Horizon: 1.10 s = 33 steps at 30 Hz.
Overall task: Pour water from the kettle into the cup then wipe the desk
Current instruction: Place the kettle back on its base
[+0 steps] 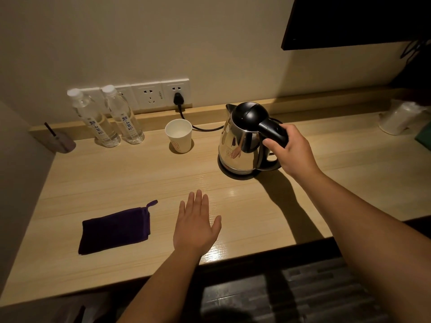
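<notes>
A steel kettle [238,141] with a black lid and handle stands on its black base at the middle right of the wooden desk [130,180]. My right hand [292,151] is wrapped around the kettle's handle. A white paper cup [179,136] stands upright to the kettle's left, near the back ledge. A folded dark purple cloth [115,229] lies at the front left. My left hand [196,226] rests flat on the desk, fingers apart, just right of the cloth and not touching it.
Two water bottles [109,120] stand at the back left below the wall sockets [161,94], where the kettle's cord [203,129] is plugged in. A small holder [61,142] sits at the far left. Wrapped white items [400,118] lie at the far right. A dark screen [356,19] hangs above.
</notes>
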{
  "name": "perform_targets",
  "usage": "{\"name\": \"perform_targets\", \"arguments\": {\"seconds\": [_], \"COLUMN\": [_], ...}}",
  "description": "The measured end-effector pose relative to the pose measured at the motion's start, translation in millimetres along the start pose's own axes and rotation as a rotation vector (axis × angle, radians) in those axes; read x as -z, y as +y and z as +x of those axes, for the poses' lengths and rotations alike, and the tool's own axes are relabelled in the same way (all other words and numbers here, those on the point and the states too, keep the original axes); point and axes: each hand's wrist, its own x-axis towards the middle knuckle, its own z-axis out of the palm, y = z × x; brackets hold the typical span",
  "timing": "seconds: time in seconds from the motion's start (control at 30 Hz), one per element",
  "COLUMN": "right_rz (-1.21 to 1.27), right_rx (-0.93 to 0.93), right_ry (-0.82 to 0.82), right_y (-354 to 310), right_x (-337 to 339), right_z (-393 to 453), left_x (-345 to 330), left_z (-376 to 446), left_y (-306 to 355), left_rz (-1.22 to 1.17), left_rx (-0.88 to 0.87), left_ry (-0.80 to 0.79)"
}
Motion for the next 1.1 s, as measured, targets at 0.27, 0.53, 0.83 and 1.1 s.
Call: {"name": "perform_targets", "arguments": {"seconds": [0.27,0.53,0.83,1.1], "right_rz": [-0.019,-0.039,-0.054,-0.378], "right_rx": [0.008,0.024,0.034,0.185], "right_ry": [-0.014,-0.007,-0.035,0.013], "right_y": [-1,0,2,-1], "right_x": [2,2,4,8], "right_z": [1,2,5,-10], "left_x": [1,0,-1,4], "left_z": [0,-1,-1,-1], "left_y": [1,1,0,0], "left_rz": [0.012,-0.005,0.006,0.028], "left_rx": [0.0,0.001,0.002,-0.005], "left_ry": [-0.005,0.001,-0.004,-0.074]}}
